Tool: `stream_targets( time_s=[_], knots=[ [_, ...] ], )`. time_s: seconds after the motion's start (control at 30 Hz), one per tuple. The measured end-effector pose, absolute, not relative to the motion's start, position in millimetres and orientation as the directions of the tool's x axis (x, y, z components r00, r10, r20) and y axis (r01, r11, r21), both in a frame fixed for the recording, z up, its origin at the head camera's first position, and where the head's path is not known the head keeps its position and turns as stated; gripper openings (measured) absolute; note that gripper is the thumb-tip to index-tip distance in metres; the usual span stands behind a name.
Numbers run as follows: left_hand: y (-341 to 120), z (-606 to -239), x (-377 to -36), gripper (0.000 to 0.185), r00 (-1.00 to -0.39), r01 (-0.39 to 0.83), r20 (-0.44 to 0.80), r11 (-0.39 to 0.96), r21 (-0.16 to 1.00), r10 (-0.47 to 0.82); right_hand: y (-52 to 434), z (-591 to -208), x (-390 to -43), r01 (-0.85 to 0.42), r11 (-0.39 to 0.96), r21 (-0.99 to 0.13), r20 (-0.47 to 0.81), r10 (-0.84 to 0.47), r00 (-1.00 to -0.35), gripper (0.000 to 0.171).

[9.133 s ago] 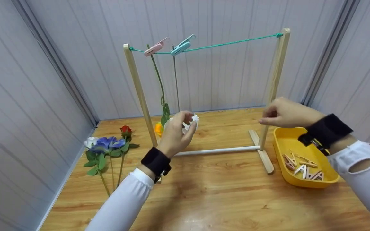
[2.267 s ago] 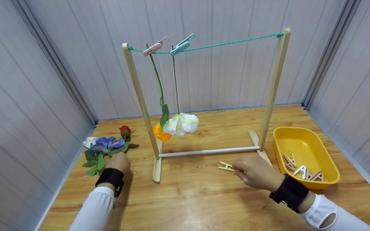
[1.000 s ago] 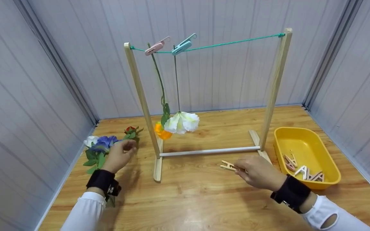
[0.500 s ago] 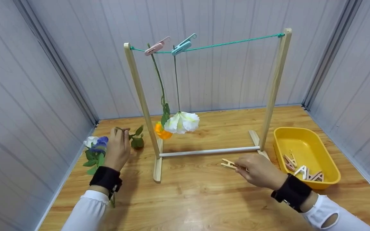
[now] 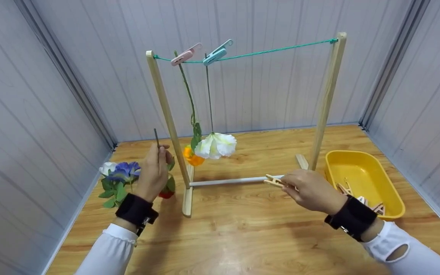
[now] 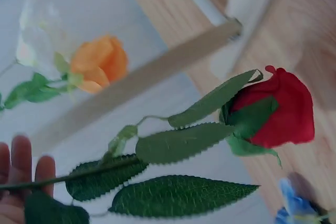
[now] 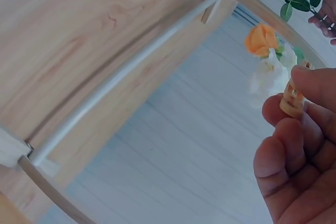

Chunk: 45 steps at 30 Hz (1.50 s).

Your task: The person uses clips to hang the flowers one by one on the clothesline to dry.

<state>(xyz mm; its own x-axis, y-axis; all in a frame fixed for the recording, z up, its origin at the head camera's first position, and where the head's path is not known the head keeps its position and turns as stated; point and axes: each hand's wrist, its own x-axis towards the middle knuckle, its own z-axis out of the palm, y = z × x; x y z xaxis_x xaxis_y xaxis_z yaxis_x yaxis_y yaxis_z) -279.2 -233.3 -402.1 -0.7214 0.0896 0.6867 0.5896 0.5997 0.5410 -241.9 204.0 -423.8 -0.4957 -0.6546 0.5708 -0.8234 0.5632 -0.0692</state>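
Observation:
My left hand (image 5: 152,173) grips the stem of a red rose (image 6: 281,111), which hangs bloom down beside the rack's left post (image 5: 166,114). The stem's cut end points up above the fingers. My right hand (image 5: 311,191) pinches a pale yellow clothespin (image 5: 273,181) between thumb and fingers, in front of the white lower bar (image 5: 229,181). An orange flower (image 5: 193,156) and a white flower (image 5: 216,146) hang upside down from the green cord (image 5: 277,50), held by a pink clothespin (image 5: 183,57) and a light blue clothespin (image 5: 215,56).
On the table's left lie a blue-purple flower (image 5: 123,172) and a white rose (image 5: 107,168) with green leaves. A yellow basin (image 5: 386,179) with several clothespins stands at the right, next to the rack's right post (image 5: 329,99).
Since the oldest frame, the right hand has taken a clothespin from the basin. The left hand has left the white flower, picked up the red rose and turned it bloom down, raising it toward the rack.

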Motion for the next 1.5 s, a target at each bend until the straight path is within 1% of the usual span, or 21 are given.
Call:
stream_targets(
  time_s=[0.2, 0.3, 0.43, 0.63, 0.8, 0.93, 1.23, 1.37, 1.5],
  knots=[
    [-215, -396, -274, 0.032, -0.782, 0.577, 0.615, 0.493, 0.651, 0.102, 204, -411, -245, -0.819, 0.572, -0.049, 0.567, -0.659, -0.495, 0.016],
    [-205, -395, -272, 0.029, -0.804, 0.576, 0.583, 0.395, 0.716, 0.115, 206, -407, -248, -0.815, 0.577, -0.046, 0.565, -0.658, -0.498, 0.014],
    [-188, -394, -268, 0.028, -0.820, 0.571, 0.551, 0.276, 0.773, 0.154, 209, -401, -252, -0.813, 0.581, -0.034, 0.578, -0.653, -0.490, 0.011],
    [-163, -385, -258, 0.034, -0.855, 0.509, 0.469, 0.180, 0.842, 0.223, 208, -383, -256, -0.818, 0.575, -0.021, 0.586, -0.656, -0.476, 0.013],
    [-142, -373, -254, 0.038, -0.870, 0.445, 0.415, 0.065, 0.893, 0.266, 206, -363, -260, -0.811, 0.584, -0.012, 0.579, -0.657, -0.482, 0.009],
    [-123, -362, -257, 0.038, -0.861, 0.452, 0.429, 0.028, 0.891, 0.273, 204, -349, -266, -0.806, 0.592, -0.006, 0.594, -0.647, -0.479, 0.007],
    [-80, -341, -261, 0.036, -0.821, 0.495, 0.477, -0.025, 0.869, 0.313, 198, -334, -275, -0.812, 0.584, -0.008, 0.610, -0.640, -0.466, 0.007],
    [-66, -329, -266, 0.036, -0.803, 0.532, 0.513, -0.025, 0.846, 0.303, 200, -324, -279, -0.796, 0.605, -0.025, 0.614, -0.619, -0.490, 0.003],
    [-56, -318, -275, 0.036, -0.785, 0.576, 0.547, 0.019, 0.817, 0.291, 202, -311, -280, -0.774, 0.631, -0.048, 0.606, -0.598, -0.525, 0.003]
  ],
)
